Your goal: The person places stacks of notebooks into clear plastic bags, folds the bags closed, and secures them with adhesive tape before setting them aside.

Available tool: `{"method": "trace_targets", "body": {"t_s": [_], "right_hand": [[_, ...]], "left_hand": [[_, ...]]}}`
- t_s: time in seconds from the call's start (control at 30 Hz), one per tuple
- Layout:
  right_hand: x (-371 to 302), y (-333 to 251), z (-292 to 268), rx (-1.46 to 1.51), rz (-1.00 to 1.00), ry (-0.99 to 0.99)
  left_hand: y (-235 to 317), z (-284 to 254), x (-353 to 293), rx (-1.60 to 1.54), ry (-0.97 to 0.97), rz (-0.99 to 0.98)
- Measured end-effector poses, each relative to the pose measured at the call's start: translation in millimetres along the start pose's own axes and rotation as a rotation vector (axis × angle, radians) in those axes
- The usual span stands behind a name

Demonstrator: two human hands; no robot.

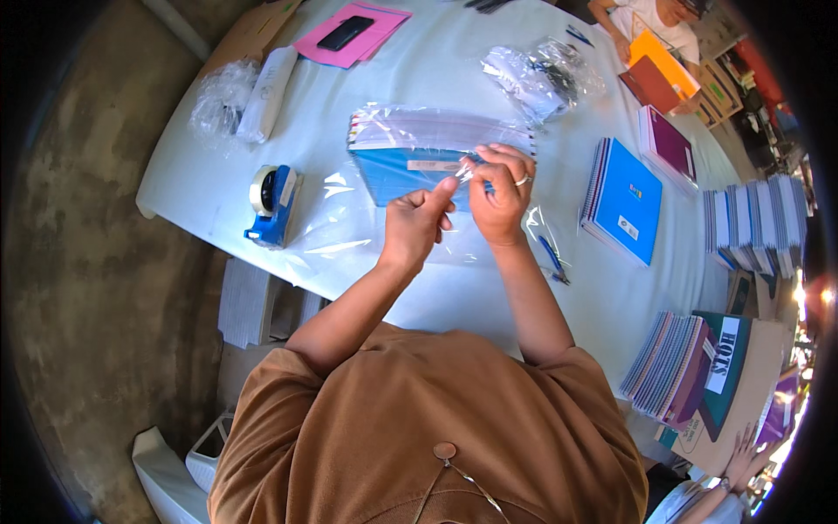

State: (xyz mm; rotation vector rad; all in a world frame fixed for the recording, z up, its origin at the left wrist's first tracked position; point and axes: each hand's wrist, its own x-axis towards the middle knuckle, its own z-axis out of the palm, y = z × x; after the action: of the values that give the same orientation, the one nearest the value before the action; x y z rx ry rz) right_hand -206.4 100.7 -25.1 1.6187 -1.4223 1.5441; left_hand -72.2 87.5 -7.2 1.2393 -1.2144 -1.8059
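Note:
A blue-covered stack of notebooks lies in front of me under clear plastic film, whose loose part spreads over the table toward me. Above the near side of the stack, my left hand is closed, thumb pressed to the fingers on a gathered bit of the film. My right hand, with a ring on one finger, pinches the film right beside it; the fingertips of both hands almost meet. Blue-handled nippers lie just right of my right wrist, partly by the film's edge.
A blue tape dispenser stands left; rolled white plastic and a phone on pink paper lie beyond. Crumpled plastic sits at the back. Blue spiral notebooks lie right, near more stacks. Another person holds an orange folder.

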Motion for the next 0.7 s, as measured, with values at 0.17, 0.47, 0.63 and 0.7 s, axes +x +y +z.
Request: {"method": "trace_targets", "body": {"t_s": [0.17,0.47,0.63,0.7], "right_hand": [[7.4,-8.1,-24.0,-0.153,0.034,-0.239],[54.1,-48.1,-31.0,-0.257,0.037,-0.695],[-1.8,-72.4,-76.1,-0.264,-0.101,-0.853],[-26.8,-94.8,-100.9,-0.204,-0.064,-0.869]], "left_hand": [[-14.0,9.1,5.7,-0.027,0.073,0.111],[-142.9,-117.4,89.1,-0.723,-0.14,-0.712],[-20.6,-85.1,40.0,-0.506,-0.574,-0.636],[-38.5,-95.3,49.6,-0.335,-0.59,-0.537]]}}
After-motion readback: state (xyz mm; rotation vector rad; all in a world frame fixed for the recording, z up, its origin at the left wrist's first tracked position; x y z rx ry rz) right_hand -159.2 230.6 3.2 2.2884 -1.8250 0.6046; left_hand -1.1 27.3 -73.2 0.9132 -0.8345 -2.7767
